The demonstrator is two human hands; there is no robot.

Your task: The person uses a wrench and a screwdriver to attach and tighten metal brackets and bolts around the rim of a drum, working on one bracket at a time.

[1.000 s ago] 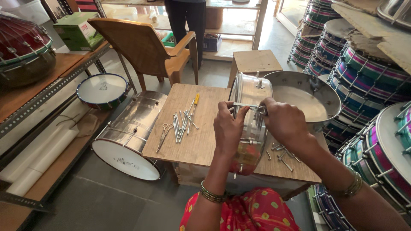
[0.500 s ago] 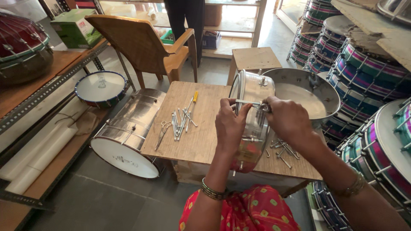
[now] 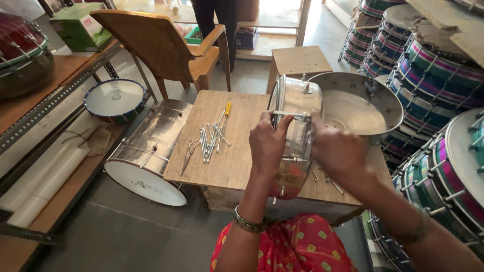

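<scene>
A shiny metal drum shell (image 3: 298, 103) stands on its edge on a low wooden table (image 3: 227, 151). My left hand (image 3: 267, 143) grips its near left side, fingers hooked over a metal tension rod (image 3: 291, 115) across the top. The other end of that rod and the right side of the shell are held by my right hand (image 3: 339, 151). A pile of loose metal rods (image 3: 209, 138), scissors (image 3: 190, 148) and a yellow-handled screwdriver (image 3: 225, 115) lie on the table to the left. Small hooks (image 3: 327, 180) lie by my right wrist.
A large metal bowl (image 3: 360, 108) sits at the table's right. A steel drum (image 3: 151, 151) lies on the floor left, a small blue-rimmed drum (image 3: 115, 98) beyond it. Stacked coloured drums (image 3: 438, 100) fill the right side. Behind the table stand a wooden chair (image 3: 166, 48), a stool (image 3: 295, 60) and a person (image 3: 217, 20).
Both hands stay on the drum shell and rod with only slight shifts of the fingers. The view has moved a little closer.
</scene>
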